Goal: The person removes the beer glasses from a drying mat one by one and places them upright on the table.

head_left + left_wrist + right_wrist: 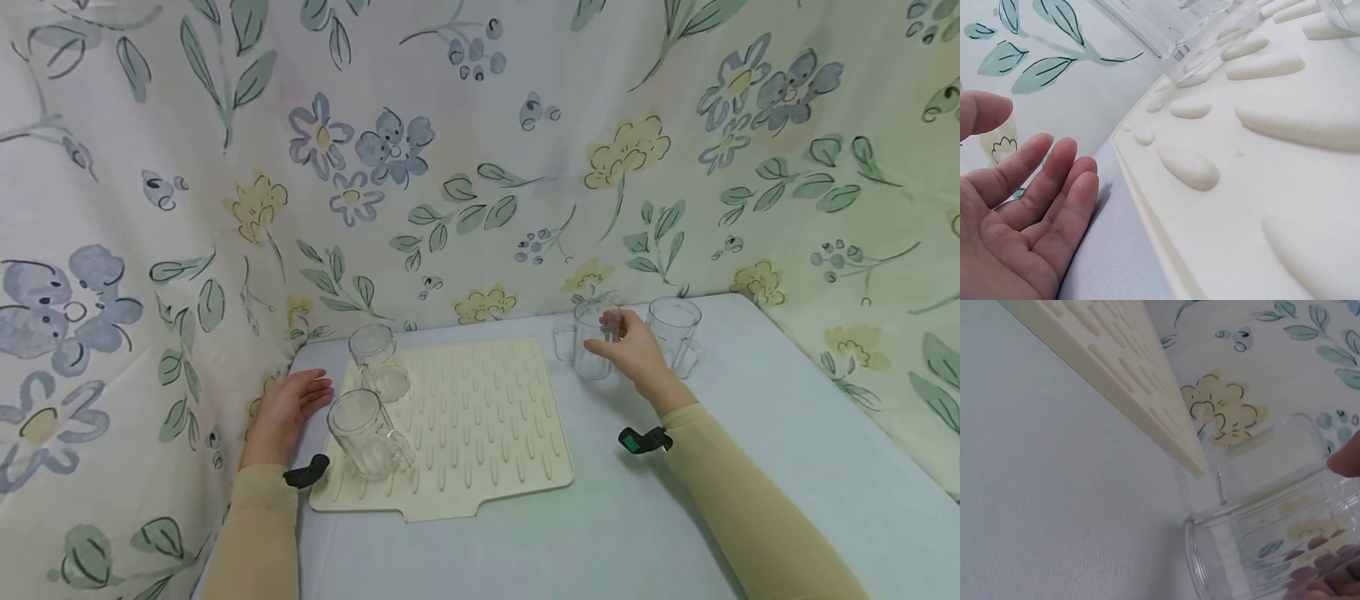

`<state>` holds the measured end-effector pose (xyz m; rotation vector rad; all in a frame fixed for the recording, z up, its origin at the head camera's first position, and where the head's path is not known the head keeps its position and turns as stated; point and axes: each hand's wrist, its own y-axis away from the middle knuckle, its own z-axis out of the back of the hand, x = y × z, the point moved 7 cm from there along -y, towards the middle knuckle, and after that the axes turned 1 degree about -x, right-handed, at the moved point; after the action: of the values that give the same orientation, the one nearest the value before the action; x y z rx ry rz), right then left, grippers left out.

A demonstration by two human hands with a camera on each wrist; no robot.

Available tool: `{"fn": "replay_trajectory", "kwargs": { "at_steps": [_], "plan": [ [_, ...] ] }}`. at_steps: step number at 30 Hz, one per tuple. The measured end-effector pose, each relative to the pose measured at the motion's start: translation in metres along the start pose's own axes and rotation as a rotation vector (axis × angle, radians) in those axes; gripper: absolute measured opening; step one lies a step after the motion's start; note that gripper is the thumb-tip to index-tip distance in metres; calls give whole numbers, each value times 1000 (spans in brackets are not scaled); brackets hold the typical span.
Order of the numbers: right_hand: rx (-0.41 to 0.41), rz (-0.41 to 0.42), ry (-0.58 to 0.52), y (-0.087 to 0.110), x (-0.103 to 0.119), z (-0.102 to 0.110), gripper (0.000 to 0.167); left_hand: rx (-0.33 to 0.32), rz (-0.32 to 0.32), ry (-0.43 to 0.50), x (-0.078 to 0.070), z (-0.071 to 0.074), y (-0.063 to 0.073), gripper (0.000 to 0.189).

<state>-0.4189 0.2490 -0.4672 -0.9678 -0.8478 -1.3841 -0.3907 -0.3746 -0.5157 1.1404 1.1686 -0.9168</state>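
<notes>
My right hand (641, 354) grips a clear mug (589, 365) round its side near the back of the table. Thumb and fingers lie on opposite sides of it, and its handle points left. In the right wrist view the fingers show through the wall of this mug (1272, 544). My left hand (285, 412) rests on the table just left of a cream ridged mat (480, 417). Its palm is turned toward the mat, fingers loosely bent around nothing, as the left wrist view of the hand (1029, 219) shows.
Two clear mugs, a rear mug (381, 367) and a front mug (367, 437), stand along the mat's left side. Another clear mug (675, 321) stands just right of my right hand. A floral curtain (480, 167) hangs behind the white-covered table (600, 542) and along its sides.
</notes>
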Motion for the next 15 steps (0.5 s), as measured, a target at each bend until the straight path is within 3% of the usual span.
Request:
{"fn": "replay_trajectory", "kwargs": {
  "at_steps": [15],
  "plan": [
    [50, -15, 34, 0, 2, 3, 88, -8, 22, 16, -1, -1, -2, 34]
  ]
}}
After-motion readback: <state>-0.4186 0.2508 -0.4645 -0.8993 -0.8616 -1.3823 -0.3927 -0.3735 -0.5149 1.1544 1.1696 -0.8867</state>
